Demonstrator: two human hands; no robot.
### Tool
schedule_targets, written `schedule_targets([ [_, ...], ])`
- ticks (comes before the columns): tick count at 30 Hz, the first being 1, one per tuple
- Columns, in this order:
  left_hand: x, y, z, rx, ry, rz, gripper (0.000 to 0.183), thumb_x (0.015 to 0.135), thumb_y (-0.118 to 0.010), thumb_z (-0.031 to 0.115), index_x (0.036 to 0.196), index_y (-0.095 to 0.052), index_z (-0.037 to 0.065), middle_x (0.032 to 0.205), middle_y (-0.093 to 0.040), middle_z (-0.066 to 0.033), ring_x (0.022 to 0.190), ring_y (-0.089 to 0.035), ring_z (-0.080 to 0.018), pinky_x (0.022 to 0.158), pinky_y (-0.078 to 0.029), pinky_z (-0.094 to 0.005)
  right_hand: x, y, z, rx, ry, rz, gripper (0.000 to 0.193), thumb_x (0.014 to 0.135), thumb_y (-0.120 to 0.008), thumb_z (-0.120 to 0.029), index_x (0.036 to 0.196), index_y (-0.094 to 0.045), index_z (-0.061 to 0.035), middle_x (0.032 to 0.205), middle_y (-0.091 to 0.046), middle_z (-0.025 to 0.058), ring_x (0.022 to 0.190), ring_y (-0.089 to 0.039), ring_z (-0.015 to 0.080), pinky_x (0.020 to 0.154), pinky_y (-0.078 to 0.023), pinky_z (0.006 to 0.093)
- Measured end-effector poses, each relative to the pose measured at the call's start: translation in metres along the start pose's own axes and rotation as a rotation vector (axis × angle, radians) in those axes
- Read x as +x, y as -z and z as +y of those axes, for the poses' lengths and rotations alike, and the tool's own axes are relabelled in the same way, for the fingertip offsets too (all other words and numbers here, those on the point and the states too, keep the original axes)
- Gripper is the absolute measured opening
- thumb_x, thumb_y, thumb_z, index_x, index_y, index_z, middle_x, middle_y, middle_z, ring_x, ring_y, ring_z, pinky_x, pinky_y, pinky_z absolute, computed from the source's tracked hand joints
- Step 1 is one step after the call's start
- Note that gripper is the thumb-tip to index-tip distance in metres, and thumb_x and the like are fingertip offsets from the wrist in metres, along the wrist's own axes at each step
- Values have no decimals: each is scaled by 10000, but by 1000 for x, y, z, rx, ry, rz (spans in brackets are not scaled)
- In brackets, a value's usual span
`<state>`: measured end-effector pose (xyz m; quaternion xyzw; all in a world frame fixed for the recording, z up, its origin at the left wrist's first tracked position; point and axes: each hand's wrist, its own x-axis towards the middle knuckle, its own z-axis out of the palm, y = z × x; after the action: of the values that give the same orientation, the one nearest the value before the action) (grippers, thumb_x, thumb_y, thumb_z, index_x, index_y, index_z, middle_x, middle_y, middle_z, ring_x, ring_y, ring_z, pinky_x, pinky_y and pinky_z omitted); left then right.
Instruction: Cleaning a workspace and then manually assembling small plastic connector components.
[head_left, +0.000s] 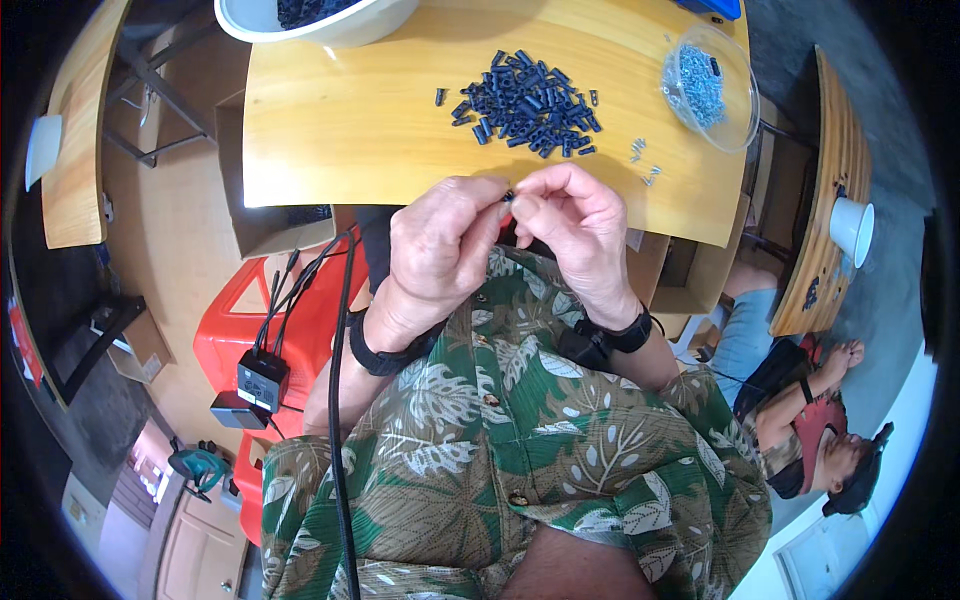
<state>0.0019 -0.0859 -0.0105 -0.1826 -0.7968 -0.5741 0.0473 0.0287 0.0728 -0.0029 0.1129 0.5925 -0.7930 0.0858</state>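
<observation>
Just off the table's near edge, my two hands meet in front of my chest. Thumb and forefinger of my left hand [440,240] are closed in a pinch on a small black plastic part [508,196]. My right hand [580,215] pinches at the same part from the other side. Fingertips cover most of it, and a screw between them cannot be made out. Beyond the hands lies a heap of similar black plastic parts [530,105]. To its right, several loose silver screws [640,150] lie on the wooden table [340,130].
A clear round tub [748,125] of silver screws [695,85] stands at the right edge. A white basin [350,28] with dark parts sits far left. A black cable [340,400] hangs beside my left arm, near a red stool [225,325]. Another person [800,420] sits at right.
</observation>
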Motion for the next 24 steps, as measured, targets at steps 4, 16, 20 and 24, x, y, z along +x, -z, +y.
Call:
schedule_targets([
  [4, 0, 0, -2, 60, -67, -75, 162, 802, -692, -49, 952, -670, 10, 851, -683, -123, 715, -675, -216, 636, -531, -292, 1, 7, -3, -109, -37, -5, 132, 931, -672, -132, 973, -654, -8, 784, -637, 1, 620, -564, 41, 558, -474, 188],
  [16, 2, 7, -5, -775, 638, -230, 117, 918, -658, 35, 1013, -697, -22, 902, -711, -73, 806, -658, -113, 733, -533, -241, 0, 19, -1, 21, 83, -24, 118, 938, -639, -79, 1024, -656, -2, 820, -638, 29, 694, -582, 79, 640, -489, 214],
  [20, 4, 4, -2, -670, 551, -216, 120, 890, -695, 46, 991, -711, -16, 839, -692, -47, 779, -645, -101, 701, -517, -225, 1, 18, 2, -74, 209, -47, 105, 913, -656, -45, 1005, -665, 6, 864, -641, 43, 739, -591, 92, 650, -489, 227],
  [24, 4, 7, 1, -411, 444, -238, 91, 844, -729, 43, 921, -721, -4, 751, -661, -45, 696, -626, -100, 618, -492, -232, 2, 19, 5, -330, 401, -53, 107, 883, -671, -21, 988, -674, 1, 903, -643, 62, 760, -591, 112, 660, -487, 244],
])
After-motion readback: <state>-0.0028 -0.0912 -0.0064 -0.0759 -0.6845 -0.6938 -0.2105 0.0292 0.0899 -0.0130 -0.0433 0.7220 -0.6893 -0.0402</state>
